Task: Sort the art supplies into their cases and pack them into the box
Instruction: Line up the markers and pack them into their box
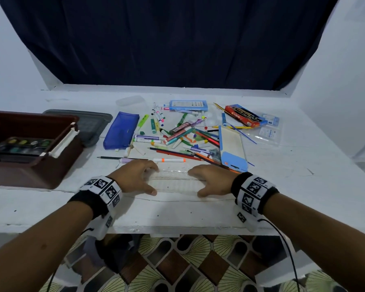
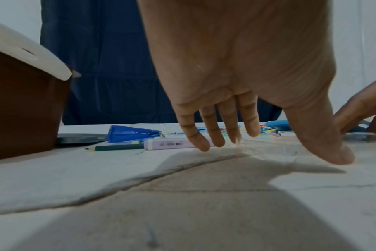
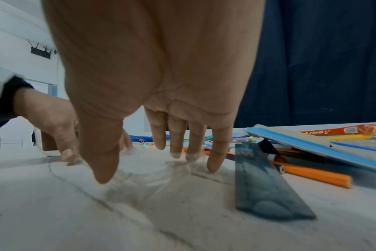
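A: Head view puts both your hands on a clear plastic case (image 1: 174,182) lying flat at the near edge of the white table (image 1: 51,203). Your left hand (image 1: 135,175) takes its left end, your right hand (image 1: 213,180) its right end, each with fingers over the far edge and thumb at the near edge.

B: Do the wrist views agree?

A: Mostly. Your right wrist view shows the right hand (image 3: 161,84) with fingers (image 3: 176,141) spread, their tips and the thumb's pressing down on the see-through plastic (image 3: 152,169). Only that view shows a dark transparent ruler (image 3: 266,183) lying just beside the little finger, and an orange pencil (image 3: 316,175) past it. Your left wrist view shows the left hand (image 2: 236,68) fingers down and the thumb low, but the case is almost invisible there; I cannot tell whether you grip it or only rest on it.

B: And the rest of the supplies?

A: Only the head view takes them all in: the heap of markers and pencils (image 1: 177,135) beyond your hands, the blue pencil pouch (image 1: 120,129) to its left, a light-blue case (image 1: 232,146) to its right. The brown box (image 1: 30,173) stands at far left with a paint palette (image 1: 21,146) inside.
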